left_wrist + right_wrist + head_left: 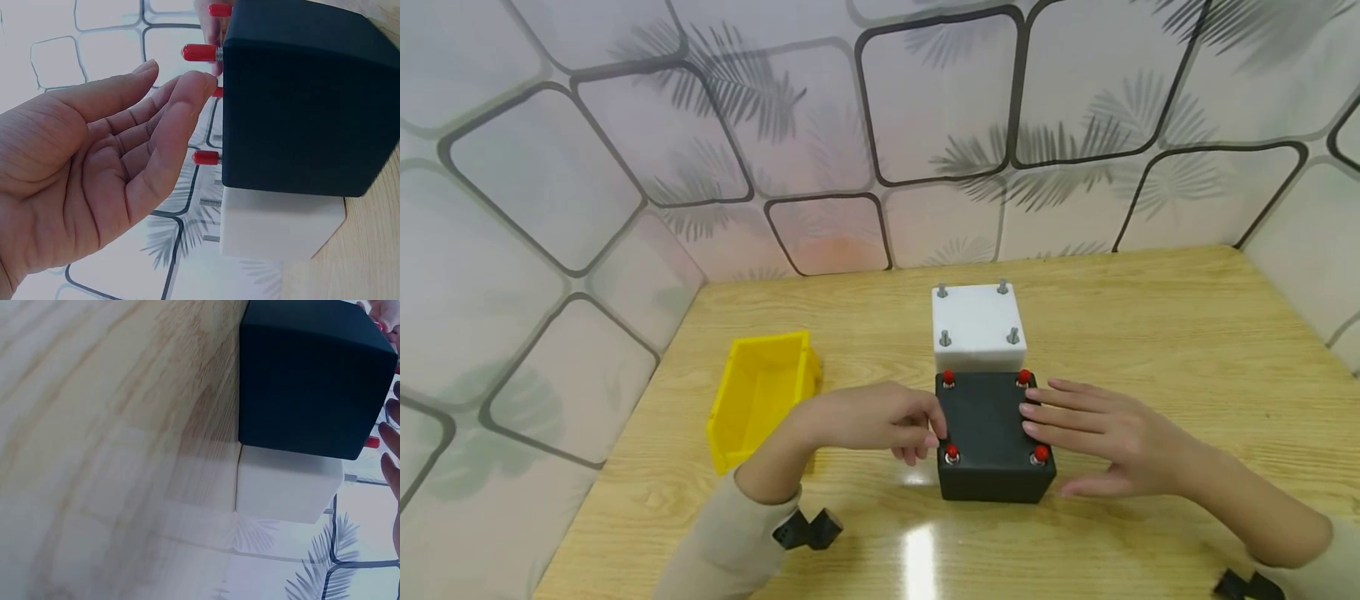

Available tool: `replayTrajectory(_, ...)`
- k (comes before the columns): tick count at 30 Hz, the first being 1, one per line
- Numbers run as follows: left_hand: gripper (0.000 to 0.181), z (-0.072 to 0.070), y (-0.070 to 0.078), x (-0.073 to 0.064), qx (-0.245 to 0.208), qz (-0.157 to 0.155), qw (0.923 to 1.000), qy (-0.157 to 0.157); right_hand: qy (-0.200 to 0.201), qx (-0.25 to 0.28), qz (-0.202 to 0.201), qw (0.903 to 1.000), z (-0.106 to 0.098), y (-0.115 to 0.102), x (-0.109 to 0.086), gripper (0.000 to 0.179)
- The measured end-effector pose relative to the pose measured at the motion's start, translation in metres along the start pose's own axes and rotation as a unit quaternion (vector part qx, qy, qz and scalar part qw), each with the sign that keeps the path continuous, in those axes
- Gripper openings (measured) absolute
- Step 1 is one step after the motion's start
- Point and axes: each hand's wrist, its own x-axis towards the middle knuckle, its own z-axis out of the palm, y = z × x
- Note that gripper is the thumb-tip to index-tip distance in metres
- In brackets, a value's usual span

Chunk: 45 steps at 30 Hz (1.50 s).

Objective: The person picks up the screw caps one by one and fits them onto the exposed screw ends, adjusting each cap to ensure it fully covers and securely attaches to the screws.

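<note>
A black block (988, 425) has a red cap (952, 451) on the stud at each corner of its top. Directly behind it is a white block (976, 321) whose bare metal studs (1013, 336) stick up uncapped. My left hand (880, 421) is at the black block's left edge, index fingertip close to the front-left cap; in the left wrist view its palm (94, 162) holds nothing and the fingers bend loosely. On the other side, my right hand (1105, 433) is spread with nearly straight fingers, their tips overlapping the block's right edge in the head view.
To the left of the blocks stands a yellow bin (760, 400), close by my left forearm. The wooden table (1150, 325) runs back to a patterned backdrop (940, 108) at its far and left sides.
</note>
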Motion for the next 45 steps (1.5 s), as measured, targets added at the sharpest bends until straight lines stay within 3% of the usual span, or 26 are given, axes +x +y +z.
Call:
replayTrajectory(11,0.013,-0.006,-0.008,-0.008,0.035,0.000,0.9989,0.031,0.025,-0.007,-0.021,0.9994,-0.008,0.003,-0.002,0.048)
replayTrajectory(20,0.013,-0.013,-0.018,-0.027,0.003,-0.019,0.9983,0.056,0.058,-0.024,-0.047,0.9969,-0.008,0.010,0.000,0.042)
replayTrajectory(31,0.013,-0.020,-0.027,-0.040,-0.017,-0.031,0.9964,0.077,0.073,-0.033,-0.039,0.9961,-0.007,0.028,-0.015,0.038)
replayTrajectory(45,0.014,-0.027,-0.033,-0.061,-0.029,-0.052,0.9924,0.108,0.061,-0.060,-0.010,0.9963,-0.006,0.046,-0.028,0.038)
